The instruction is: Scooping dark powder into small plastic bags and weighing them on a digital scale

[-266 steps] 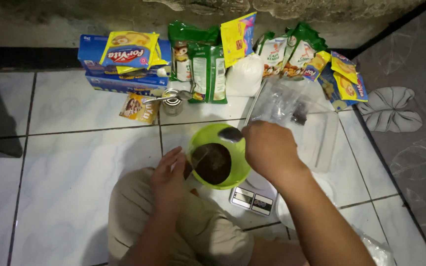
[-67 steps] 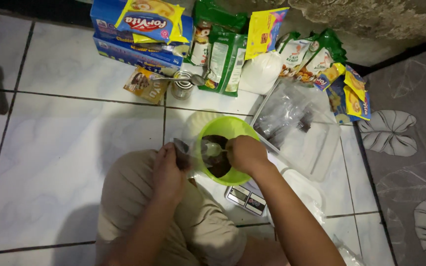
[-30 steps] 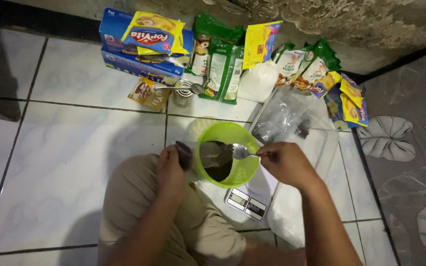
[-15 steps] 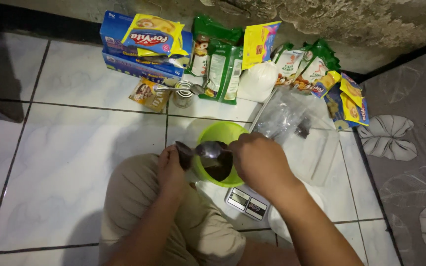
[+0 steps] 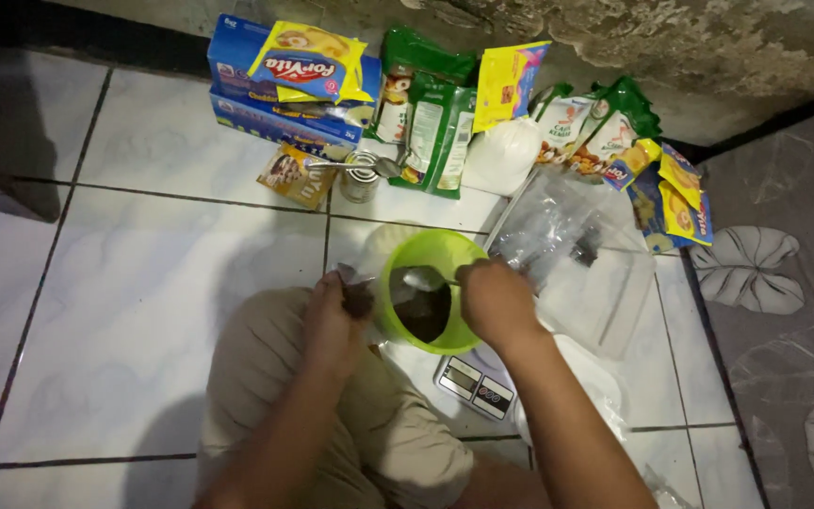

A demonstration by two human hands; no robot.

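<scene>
A green bowl (image 5: pixel 431 302) sat on a small white kitchen scale (image 5: pixel 475 382) on the tiled floor (image 5: pixel 143 245), just in front of the person's bent knee. Dark powder lay in the bottom of the bowl. The right hand (image 5: pixel 494 300) was closed around the handle of a metal spoon (image 5: pixel 423 278), whose scoop hung over the bowl's inside. The left hand (image 5: pixel 333 320) was at the bowl's left rim, its fingers closed on a small dark packet (image 5: pixel 356 294) held just beside the rim.

Beyond the bowl, along the wall, stood a row of groceries. To the far left of the bowl's back edge lay one blue box (image 5: pixel 280 90) with one yellow packet (image 5: pixel 308 64) on top. Nearer the bowl were one small brown sachet (image 5: pixel 292 175) and one open tin can (image 5: pixel 360 177) with a second spoon (image 5: pixel 355 166) resting across it. Behind the bowl leaned two green bags (image 5: pixel 431 118), one yellow pouch (image 5: pixel 509 83) and one white bag of powder (image 5: pixel 501 155). To the right of that lay more green and yellow packets (image 5: pixel 633 155), too overlapped to count.

Just right of the bowl lay a crumpled clear plastic bag (image 5: pixel 577 254), touching the right hand's far side. Nothing stood between the hands and the bowl.
</scene>
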